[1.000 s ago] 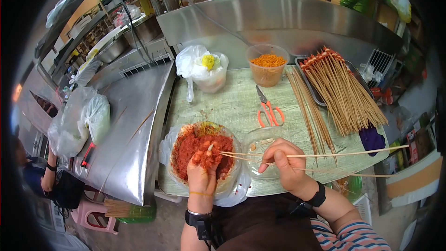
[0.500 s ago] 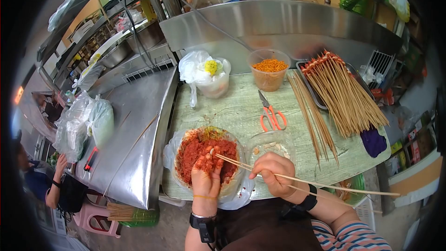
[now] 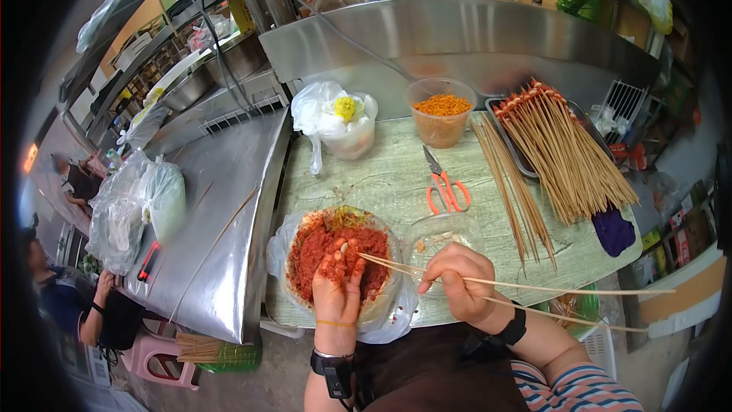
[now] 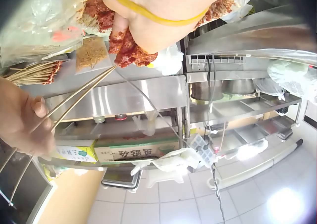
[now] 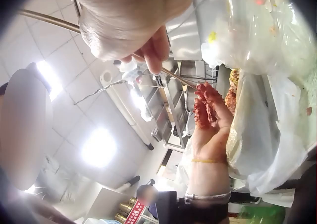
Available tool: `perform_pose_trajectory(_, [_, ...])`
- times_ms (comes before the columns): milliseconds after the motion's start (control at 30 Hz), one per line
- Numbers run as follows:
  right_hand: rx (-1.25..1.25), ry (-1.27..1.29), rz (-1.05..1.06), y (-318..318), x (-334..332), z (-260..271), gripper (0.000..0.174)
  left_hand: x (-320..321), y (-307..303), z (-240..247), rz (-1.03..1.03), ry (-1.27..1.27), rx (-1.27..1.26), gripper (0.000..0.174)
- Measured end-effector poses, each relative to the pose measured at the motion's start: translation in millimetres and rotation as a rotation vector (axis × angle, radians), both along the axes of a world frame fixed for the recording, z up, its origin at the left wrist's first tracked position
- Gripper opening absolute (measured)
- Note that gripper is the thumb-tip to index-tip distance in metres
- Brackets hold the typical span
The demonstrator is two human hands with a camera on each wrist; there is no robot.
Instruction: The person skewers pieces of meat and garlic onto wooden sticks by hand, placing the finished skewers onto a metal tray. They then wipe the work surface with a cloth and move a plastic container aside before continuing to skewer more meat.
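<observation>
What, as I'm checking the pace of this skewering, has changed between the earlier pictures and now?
Since the first head picture, the rear ends of the two bamboo skewers have swung toward the person, though less far than midway. Nothing was grabbed or released: the right hand keeps its grip, the left hand holds red-coated food at the skewers' tips. Red paste and orange-handled scissors stayed put.

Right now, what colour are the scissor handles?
The scissor handles are orange, clearest in the head view.

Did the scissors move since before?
No: on the green table, the scissors lie in the same spot, between the tub of orange shreds and the clear tray.
</observation>
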State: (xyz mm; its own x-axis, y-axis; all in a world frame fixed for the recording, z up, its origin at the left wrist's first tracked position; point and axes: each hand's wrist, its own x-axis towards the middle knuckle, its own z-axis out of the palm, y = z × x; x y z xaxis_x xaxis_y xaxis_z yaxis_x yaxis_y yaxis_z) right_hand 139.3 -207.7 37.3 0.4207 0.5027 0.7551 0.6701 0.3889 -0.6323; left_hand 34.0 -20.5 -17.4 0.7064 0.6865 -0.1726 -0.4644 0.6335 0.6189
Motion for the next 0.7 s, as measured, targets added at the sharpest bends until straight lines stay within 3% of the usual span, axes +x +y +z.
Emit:
perform_pose_trajectory(200, [0.009,0.048,0.055,7.1,-2.2,-7.6,0.014,0.4,-0.2,0.5,-0.014,0.001,-0.006,0.027])
perform_pose_trajectory(267, [-0.046,0.006,0.006,8.2,-4.2,-7.5,0.029,0.8,-0.3,1.5,-0.016,0.0,-0.009,0.027])
perform_pose_trajectory(433, [-0.05,-0.075,0.016,10.3,-2.9,-12.8,0.026,-0.7,1.4,-4.3,-0.071,-0.023,0.079,0.028])
perform_pose_trajectory(700, [-0.027,-0.121,0.037,13.5,-1.3,-13.6,0.019,0.3,1.0,-3.7,-0.042,-0.073,0.007,0.025])
